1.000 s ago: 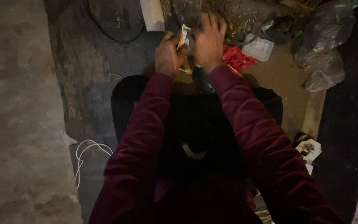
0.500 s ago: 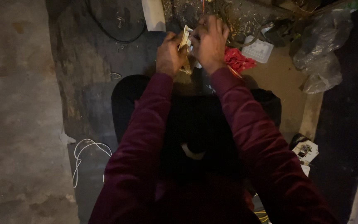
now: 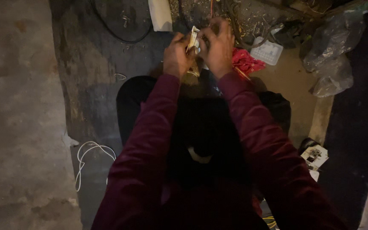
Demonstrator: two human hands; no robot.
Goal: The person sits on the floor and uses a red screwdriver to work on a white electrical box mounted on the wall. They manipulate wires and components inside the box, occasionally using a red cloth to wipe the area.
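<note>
Both arms reach forward, left hand (image 3: 179, 54) and right hand (image 3: 218, 47) pinching a small pale packet (image 3: 192, 38).

- My left hand (image 3: 179, 54) is bare, with no glove or ring that I can make out in this dim light.
- My right hand (image 3: 218, 47) is bare too.
- Both my arms are in long maroon sleeves (image 3: 150, 140) of a soft, slightly fuzzy cloth, reaching down to the wrists.
- The sleeve cuffs fit close at the wrists.
- My legs are in black trousers (image 3: 135, 96), dark enough that folds barely show.
- A small pale curved mark (image 3: 199, 155) shows on the dark clothing at my middle.
</note>
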